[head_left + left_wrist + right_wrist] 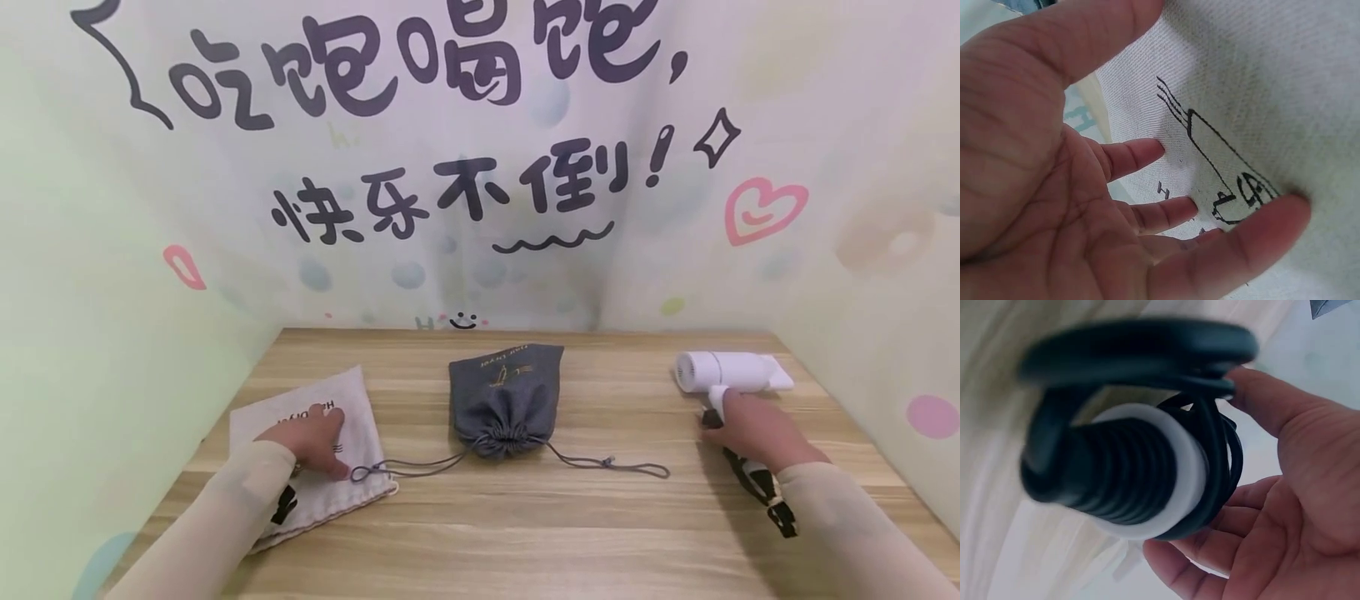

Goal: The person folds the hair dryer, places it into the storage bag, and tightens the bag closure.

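Note:
At the left of the table, my left hand (309, 437) rests its fingertips on a beige cloth bag (347, 396) printed with "Hair Dryer". The left wrist view shows those fingers spread apart over a line drawing of a dryer on the cloth (1222, 75). At the right lies a white hair dryer (738, 372), its nozzle pointing right. My right hand (765, 429) grips its handle, where a black cord (1141, 353) is looped. In the right wrist view the thumb touches the cord and the fingers curl round the far side of the handle.
A dark grey drawstring pouch (506, 392) with gold print lies in the middle, its mouth gathered toward me. Its cords (630, 465) stretch out to both sides, the left one reaching the beige bag. A printed curtain (420, 283) stands behind the wooden table (525, 533).

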The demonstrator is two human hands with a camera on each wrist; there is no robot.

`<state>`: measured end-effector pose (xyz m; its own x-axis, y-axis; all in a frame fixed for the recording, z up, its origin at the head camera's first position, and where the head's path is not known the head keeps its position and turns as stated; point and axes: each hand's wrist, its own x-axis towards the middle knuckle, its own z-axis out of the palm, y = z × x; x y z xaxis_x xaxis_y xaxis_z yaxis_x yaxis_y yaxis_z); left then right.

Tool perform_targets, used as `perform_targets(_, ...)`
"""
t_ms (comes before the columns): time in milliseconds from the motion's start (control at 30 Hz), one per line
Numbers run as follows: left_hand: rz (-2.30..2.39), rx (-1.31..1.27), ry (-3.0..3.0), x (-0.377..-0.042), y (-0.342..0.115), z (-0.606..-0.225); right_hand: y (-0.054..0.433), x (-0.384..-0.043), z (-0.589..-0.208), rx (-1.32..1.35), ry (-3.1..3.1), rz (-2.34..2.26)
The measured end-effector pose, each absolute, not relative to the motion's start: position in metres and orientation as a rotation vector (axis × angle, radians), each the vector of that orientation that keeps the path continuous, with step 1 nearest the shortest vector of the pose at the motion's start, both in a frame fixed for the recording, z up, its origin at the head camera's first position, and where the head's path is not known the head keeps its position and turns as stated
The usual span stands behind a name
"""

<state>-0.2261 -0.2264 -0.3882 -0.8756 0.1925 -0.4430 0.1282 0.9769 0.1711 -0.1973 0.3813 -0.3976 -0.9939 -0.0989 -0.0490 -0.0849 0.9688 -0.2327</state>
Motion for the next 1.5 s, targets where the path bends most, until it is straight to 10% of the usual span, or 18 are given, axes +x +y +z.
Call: perform_targets(1500,0.143,0.199,2.680,-0.227,-0.225,-0.383,0.380,-0.206,-0.389,0.027,2.961,-0.385)
